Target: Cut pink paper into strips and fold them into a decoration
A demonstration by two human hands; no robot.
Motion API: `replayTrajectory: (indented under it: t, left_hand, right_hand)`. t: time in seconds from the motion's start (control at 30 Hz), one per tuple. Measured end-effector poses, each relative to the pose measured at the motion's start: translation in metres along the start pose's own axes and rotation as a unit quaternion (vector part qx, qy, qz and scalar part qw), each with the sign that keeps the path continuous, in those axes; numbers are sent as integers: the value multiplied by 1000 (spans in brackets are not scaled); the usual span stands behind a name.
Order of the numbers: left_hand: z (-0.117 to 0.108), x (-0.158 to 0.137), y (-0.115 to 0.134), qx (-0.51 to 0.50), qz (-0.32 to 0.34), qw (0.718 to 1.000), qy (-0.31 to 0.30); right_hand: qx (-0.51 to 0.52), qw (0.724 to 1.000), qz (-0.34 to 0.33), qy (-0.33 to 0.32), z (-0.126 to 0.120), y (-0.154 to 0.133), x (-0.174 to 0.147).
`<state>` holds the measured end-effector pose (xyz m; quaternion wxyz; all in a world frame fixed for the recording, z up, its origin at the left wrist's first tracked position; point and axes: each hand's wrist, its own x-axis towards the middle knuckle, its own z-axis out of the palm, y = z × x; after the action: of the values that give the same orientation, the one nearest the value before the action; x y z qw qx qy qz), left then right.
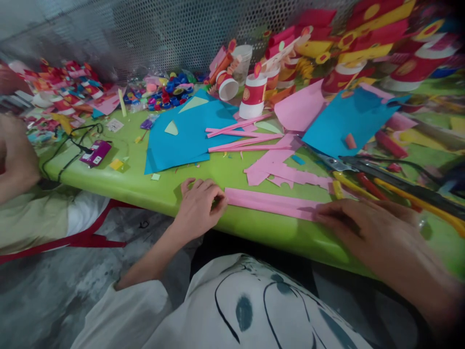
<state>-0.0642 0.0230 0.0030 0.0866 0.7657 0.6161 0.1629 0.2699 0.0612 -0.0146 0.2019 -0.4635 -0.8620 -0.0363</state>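
Observation:
A long pink paper strip (271, 203) with a crease along its length lies at the front edge of the green table (152, 196). My left hand (201, 203) pinches its left end between thumb and fingers. At the other end, my right hand (363, 223) grips the strip with thumb and fingertips. Just beyond it are cut pink paper scraps (279, 169) with ragged edges. Several narrow folded pink strips (243, 138) lie farther back, partly over a blue paper sheet (181, 140).
Scissors (337, 165) and pliers with yellow and red handles (366, 184) lie near my right hand. Red-and-white paper cups (252, 97) stand at the back. On the left are a purple box with a cable (95, 153) and another person's arm (16, 155).

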Motion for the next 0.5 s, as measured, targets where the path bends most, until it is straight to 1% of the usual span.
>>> replayTrajectory:
  t: [0.27, 0.37, 0.5]
  left_hand:
    - [13, -4, 3, 8, -30, 997, 71]
    - [17, -6, 1, -2, -42, 995, 91]
    - [20, -10, 1, -14, -50, 992, 114]
  right_hand:
    - [-2, 1000, -6, -3, -1, -1, 1]
    - [-15, 1000, -1, -5, 1, 0, -1]
    - [-7, 1000, 16, -18, 1, 1, -4]
